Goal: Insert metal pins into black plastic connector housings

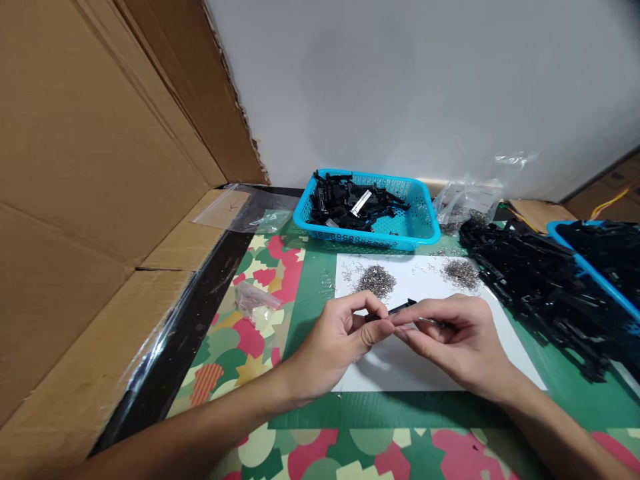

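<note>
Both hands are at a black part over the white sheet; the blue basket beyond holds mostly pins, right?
No: the head view shows mostly black pieces in that basket. Left hand and right hand at a black part over the white sheet: correct.

I see even, moderate light, a soft shadow beneath the hands on the white sheet [400,377], and wide-angle stretching toward the edges.

A black plastic part [403,307] is held by the left hand [345,337] and touched by the right hand [453,340], above the white sheet [405,372]. Beyond the sheet, black pieces are held in a blue basket [367,238].
</note>
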`<state>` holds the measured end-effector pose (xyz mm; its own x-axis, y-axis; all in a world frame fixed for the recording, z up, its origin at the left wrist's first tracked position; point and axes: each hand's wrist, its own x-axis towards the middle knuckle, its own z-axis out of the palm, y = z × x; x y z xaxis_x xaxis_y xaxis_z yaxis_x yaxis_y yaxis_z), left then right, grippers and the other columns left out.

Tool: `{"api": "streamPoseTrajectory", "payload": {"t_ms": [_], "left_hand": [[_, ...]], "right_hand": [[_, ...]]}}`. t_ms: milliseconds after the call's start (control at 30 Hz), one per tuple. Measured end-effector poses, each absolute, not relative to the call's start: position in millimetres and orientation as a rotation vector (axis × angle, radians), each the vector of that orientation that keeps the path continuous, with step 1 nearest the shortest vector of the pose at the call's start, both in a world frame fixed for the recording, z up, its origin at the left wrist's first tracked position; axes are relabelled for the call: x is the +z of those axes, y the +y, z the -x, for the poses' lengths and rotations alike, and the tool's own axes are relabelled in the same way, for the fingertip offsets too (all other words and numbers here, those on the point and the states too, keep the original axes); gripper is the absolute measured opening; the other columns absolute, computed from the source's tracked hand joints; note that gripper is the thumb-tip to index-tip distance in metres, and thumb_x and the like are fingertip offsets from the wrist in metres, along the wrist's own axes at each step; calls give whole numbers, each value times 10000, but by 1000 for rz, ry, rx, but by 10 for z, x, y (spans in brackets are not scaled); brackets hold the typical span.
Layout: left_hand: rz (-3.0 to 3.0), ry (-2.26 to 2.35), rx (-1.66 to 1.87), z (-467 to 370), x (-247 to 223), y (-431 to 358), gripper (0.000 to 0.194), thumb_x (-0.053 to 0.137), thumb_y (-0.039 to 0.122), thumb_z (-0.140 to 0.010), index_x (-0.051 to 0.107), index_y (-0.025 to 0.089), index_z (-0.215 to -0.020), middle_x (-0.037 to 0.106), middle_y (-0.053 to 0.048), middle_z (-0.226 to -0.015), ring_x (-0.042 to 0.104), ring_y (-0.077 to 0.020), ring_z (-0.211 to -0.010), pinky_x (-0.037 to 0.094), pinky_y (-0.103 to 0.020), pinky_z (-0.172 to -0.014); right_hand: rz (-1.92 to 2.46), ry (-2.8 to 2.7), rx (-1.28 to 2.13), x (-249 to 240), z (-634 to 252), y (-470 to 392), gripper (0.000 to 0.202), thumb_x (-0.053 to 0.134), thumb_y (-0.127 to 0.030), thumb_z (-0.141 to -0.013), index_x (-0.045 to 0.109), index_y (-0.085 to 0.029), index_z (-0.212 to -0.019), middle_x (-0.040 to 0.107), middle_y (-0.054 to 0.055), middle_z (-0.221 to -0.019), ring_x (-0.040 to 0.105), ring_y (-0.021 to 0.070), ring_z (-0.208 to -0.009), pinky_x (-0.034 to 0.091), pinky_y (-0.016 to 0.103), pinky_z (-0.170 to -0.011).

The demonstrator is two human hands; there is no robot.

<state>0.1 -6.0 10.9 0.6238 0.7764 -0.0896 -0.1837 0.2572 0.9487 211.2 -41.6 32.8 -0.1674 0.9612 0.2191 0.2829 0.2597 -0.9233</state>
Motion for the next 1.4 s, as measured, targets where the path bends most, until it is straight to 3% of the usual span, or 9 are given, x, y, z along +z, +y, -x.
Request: {"api": "streamPoseTrajectory", "payload": {"t_ms": [100,267,433,600,667,800,933,1133,1400], "left_hand": [[-1135,650,693,5,111,-64,409,838,543,-925,664,174,-955,481,71,-673,373,-84,-552,276,-213,-524],[-1130,645,704,-1,108,-43,396,878,507,-897,684,164,-937,509,62,-691,382,-82,-566,281,-212,-533],[-1169,660,754,-29,147,2,420,963,483,-795,722,144,-854,637,-4,-780,555,-136,-704,411,-229,-623],[-1216,679,767,-31,157,-3,377,976,445,-790,752,151,-867,676,-18,-802,595,-156,-743,447,-245,-654],[-1276,689,783,-11,161,-16,354,943,459,-835,778,158,-924,677,-23,-852,604,-161,-789,447,-251,-683],[-1449,733,837,38,193,-39,267,693,440,-1067,803,200,-1027,657,-28,-973,562,-123,-767,407,-247,-665],[-1433,796,879,48,197,-51,171,698,404,-1070,737,243,-1114,647,8,-997,438,-62,-591,333,-234,-544],[-1299,804,961,19,167,-76,487,881,334,-931,533,317,-1270,688,30,-1052,534,-57,-652,425,-181,-613],[-1351,816,958,14,187,-82,449,902,316,-903,604,254,-1233,704,8,-1008,533,-56,-626,438,-190,-606]], "right_hand": [[1156,-1631,951,321,-2113,-415,134,797,-273,-892,911,-208,-917,273,-83,-479,210,90,-464,175,268,-453],[1142,-1648,966,318,-2123,-416,120,795,-256,-893,901,-201,-898,305,-84,-480,217,84,-460,176,264,-443],[1125,-1696,972,336,-2122,-425,130,771,-238,-909,879,-170,-885,252,-98,-494,194,74,-452,156,258,-435],[1140,-1724,944,346,-2126,-445,134,749,-236,-911,842,-153,-861,263,-93,-512,193,73,-460,142,254,-433],[1158,-1708,905,340,-2134,-442,120,753,-235,-904,824,-160,-841,264,-93,-524,208,76,-468,157,253,-442],[1170,-1679,754,313,-2161,-426,93,732,-212,-918,789,-177,-854,256,-102,-543,211,77,-470,169,251,-451],[1112,-1809,474,270,-2161,-437,100,709,-121,-899,769,-198,-920,312,-107,-549,246,74,-457,220,235,-441],[1012,-1897,25,207,-2092,-452,184,687,-44,-899,708,-217,-956,524,-87,-554,404,85,-449,377,225,-491],[851,-2051,-6,138,-2140,-437,139,656,-32,-987,660,-154,-1054,537,-57,-592,405,106,-479,313,296,-495]]}}
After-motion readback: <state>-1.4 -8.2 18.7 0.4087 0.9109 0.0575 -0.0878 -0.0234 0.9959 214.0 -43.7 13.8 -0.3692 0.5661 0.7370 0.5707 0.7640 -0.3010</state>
